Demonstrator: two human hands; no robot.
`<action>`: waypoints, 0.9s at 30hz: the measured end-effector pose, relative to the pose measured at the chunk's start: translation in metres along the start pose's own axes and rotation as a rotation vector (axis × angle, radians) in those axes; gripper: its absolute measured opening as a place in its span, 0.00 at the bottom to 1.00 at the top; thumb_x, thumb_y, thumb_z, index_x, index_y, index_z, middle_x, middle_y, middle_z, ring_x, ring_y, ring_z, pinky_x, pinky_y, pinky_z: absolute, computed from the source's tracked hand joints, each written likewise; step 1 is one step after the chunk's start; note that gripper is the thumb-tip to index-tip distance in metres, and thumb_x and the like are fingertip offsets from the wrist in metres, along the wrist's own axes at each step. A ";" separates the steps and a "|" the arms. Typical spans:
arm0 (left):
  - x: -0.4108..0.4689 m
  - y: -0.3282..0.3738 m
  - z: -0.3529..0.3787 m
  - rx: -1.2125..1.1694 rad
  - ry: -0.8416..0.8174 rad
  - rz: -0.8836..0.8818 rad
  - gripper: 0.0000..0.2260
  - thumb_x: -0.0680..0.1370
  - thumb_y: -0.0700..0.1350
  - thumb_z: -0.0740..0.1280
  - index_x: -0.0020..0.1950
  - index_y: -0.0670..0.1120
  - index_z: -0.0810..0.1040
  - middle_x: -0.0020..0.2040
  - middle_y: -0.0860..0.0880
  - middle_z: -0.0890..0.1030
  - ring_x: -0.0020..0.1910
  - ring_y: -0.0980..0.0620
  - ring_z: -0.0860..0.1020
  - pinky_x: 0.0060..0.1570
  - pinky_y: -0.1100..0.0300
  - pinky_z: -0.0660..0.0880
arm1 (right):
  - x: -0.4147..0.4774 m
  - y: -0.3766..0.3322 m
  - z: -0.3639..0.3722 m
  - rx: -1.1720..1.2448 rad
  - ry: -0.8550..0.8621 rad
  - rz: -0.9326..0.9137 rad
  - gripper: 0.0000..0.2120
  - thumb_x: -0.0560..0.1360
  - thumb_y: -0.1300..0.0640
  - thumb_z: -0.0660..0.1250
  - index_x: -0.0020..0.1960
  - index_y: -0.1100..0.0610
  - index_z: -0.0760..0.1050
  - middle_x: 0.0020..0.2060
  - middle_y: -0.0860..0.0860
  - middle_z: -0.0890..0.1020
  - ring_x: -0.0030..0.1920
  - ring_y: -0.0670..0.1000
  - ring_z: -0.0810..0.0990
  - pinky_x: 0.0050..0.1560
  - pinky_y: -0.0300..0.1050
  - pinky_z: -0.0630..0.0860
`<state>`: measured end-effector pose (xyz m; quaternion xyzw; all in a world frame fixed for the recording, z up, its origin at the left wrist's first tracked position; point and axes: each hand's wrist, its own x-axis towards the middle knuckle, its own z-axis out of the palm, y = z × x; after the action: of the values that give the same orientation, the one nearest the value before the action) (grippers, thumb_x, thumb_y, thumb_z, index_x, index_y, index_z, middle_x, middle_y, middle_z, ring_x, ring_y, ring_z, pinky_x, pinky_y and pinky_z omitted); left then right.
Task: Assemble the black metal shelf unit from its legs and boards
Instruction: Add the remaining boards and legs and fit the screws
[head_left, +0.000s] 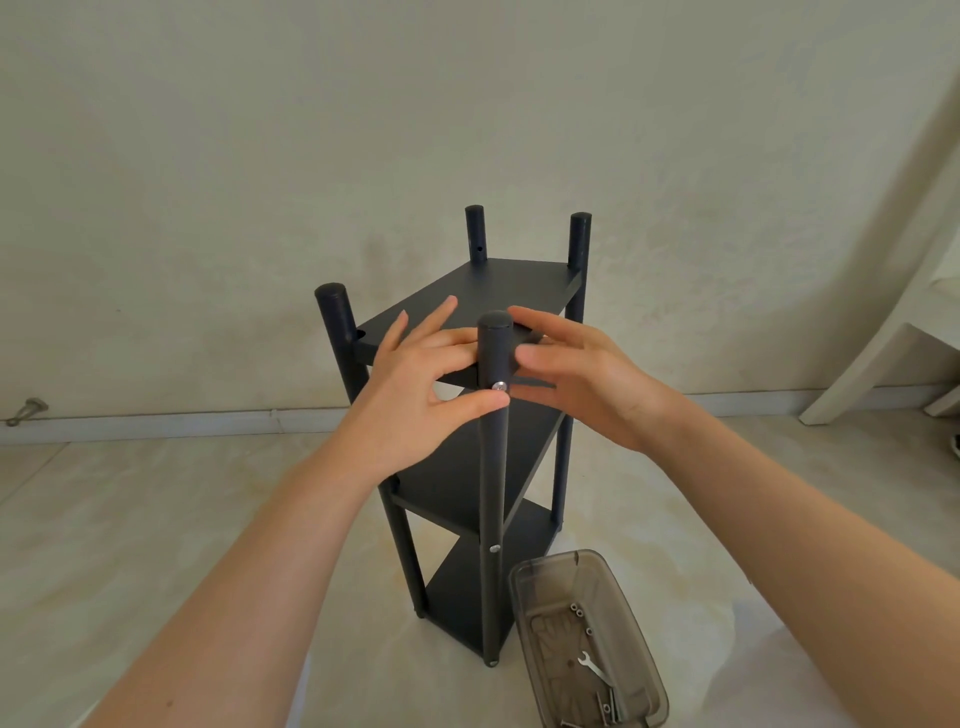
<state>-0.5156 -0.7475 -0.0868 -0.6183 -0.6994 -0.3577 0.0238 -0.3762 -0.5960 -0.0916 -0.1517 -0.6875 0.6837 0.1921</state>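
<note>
The black shelf unit (467, 467) stands upright on the floor, with three boards between four round legs. The top board (498, 286) sits just below the leg tops. A silver screw (500, 385) sticks out of the near leg (493, 467) at top-board height. My left hand (421, 384) is at that leg, thumb tip touching just below the screw, fingers spread over the board's near edge. My right hand (582, 374) is on the leg's right side, fingers apart, reaching to the board's corner. A second screw (494, 547) shows lower on the same leg.
A translucent brown plastic tray (623, 597) lies on the floor at the unit's right foot, holding a small silver wrench (592, 666), several nuts and screws. A wall with a skirting board stands behind. White furniture (883, 338) leans at far right.
</note>
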 end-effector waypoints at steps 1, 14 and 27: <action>0.000 0.000 0.000 0.002 0.000 -0.002 0.14 0.77 0.49 0.72 0.63 0.53 0.82 0.69 0.60 0.75 0.79 0.62 0.53 0.79 0.50 0.40 | 0.001 0.000 0.001 0.108 0.019 0.008 0.41 0.70 0.51 0.74 0.77 0.51 0.59 0.67 0.55 0.74 0.58 0.55 0.83 0.59 0.51 0.80; 0.002 0.002 0.006 0.011 0.013 0.013 0.13 0.77 0.50 0.72 0.62 0.55 0.82 0.64 0.67 0.73 0.79 0.60 0.54 0.79 0.49 0.41 | 0.026 -0.005 0.023 0.601 0.140 0.204 0.24 0.81 0.53 0.64 0.71 0.65 0.67 0.66 0.62 0.75 0.58 0.59 0.82 0.56 0.53 0.81; 0.000 0.002 0.003 0.042 0.054 -0.005 0.15 0.76 0.53 0.73 0.63 0.56 0.81 0.66 0.62 0.77 0.78 0.59 0.60 0.79 0.49 0.41 | 0.029 -0.002 0.026 0.616 0.117 0.154 0.18 0.81 0.62 0.60 0.68 0.69 0.70 0.56 0.63 0.79 0.55 0.58 0.81 0.58 0.55 0.80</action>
<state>-0.5128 -0.7455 -0.0882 -0.6061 -0.7074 -0.3594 0.0547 -0.4136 -0.6056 -0.0880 -0.1772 -0.4225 0.8622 0.2159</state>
